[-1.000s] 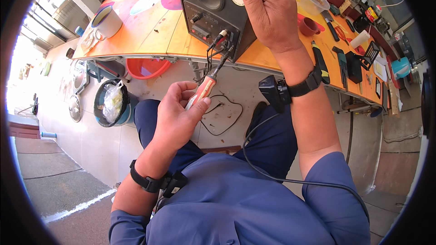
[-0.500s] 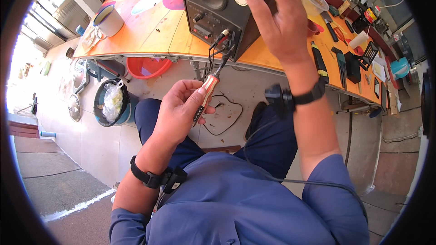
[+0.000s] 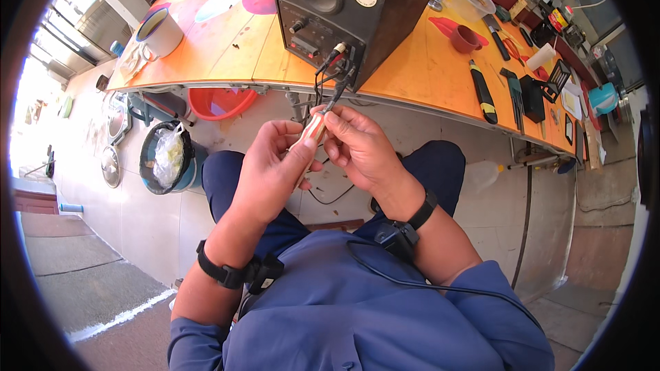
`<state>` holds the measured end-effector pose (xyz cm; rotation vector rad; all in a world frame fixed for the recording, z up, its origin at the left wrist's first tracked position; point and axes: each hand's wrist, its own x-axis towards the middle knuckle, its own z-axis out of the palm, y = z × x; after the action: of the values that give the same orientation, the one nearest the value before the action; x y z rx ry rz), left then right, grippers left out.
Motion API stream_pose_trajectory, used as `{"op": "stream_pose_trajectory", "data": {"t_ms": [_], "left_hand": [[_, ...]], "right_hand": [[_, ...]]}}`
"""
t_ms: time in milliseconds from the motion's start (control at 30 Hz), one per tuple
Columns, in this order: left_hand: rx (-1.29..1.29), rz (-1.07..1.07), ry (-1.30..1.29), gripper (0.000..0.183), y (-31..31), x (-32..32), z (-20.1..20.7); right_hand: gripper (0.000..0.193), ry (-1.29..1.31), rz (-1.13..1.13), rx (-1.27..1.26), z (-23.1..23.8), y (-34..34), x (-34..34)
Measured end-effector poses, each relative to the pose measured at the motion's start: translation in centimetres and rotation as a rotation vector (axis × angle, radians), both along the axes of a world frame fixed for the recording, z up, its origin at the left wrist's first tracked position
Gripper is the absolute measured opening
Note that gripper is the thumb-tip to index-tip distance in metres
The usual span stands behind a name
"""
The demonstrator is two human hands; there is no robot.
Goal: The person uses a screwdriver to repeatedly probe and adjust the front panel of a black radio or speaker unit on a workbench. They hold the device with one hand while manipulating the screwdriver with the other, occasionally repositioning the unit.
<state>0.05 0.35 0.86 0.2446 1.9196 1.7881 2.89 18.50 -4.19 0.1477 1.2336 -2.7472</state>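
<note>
Red and cream stripes mark the screwdriver-like tool [image 3: 316, 126] in front of me, held in the air just off the near edge of the worktop [image 3: 220, 58]. My left hand [image 3: 270, 173] is clamped around its handle, thumb laid along the top; my right hand [image 3: 366, 152] pinches the handle's front end, so each grip is closed on the one tool. Its shaft slants up toward the dark cables [image 3: 319, 86] hanging from the black speaker [image 3: 344, 17], which stands at that near edge. Whether the tip touches anything among them, I can't tell. A black-and-yellow cutter [image 3: 483, 93] lies to the speaker's right, near the same edge. I'd judge the step in hand to be steadying the tool between both hands. The next move, as I see it, calls for a firm left grip, light right fingertips and care not to snag the cables.
</note>
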Motion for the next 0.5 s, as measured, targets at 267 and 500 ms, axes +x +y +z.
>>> {"op": "stream_pose_trajectory", "data": {"t_ms": [267, 500], "left_hand": [[-0.439, -0.025, 0.999, 0.038, -1.1, 1.3, -1.3], [0.34, 0.032, -0.425, 0.032, -1.2, 0.5, 0.0]], "right_hand": [[0.034, 0.025, 0.003, -0.02, -0.9, -0.2, -0.2], [0.041, 0.037, 0.019, 0.008, -0.6, -0.2, -0.5]]}}
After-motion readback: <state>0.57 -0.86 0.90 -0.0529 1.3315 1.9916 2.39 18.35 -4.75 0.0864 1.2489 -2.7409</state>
